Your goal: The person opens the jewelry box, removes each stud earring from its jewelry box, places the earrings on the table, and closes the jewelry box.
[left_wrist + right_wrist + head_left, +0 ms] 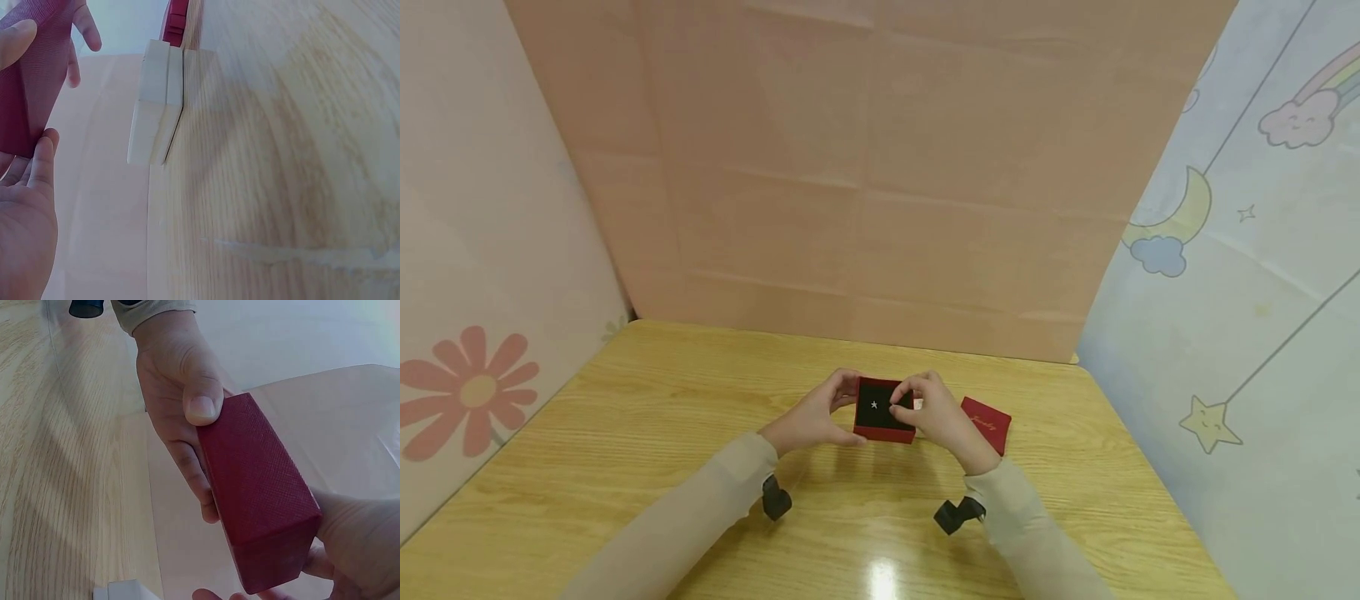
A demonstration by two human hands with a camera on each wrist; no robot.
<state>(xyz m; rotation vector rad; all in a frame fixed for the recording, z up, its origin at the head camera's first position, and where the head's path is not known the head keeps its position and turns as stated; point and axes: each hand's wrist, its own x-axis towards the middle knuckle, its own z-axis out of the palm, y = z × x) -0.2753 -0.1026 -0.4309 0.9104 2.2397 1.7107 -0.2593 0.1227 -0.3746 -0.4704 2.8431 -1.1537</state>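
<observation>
A small red jewellery box with a black cushion insert is held up over the table, its inside facing me. A tiny star-shaped stud earring shows on the insert. My left hand grips the box by its left side, with the thumb along the near edge. My right hand reaches in from the right, thumb and forefinger tips brought together at the insert's right part; I cannot tell what is between them. Both wrist views show the box's textured red outside.
On the wooden table, a flat red piece with gold lettering lies right of the box, partly behind my right wrist. A small white box stands near it, mostly hidden in the head view. Fabric backdrops enclose the table.
</observation>
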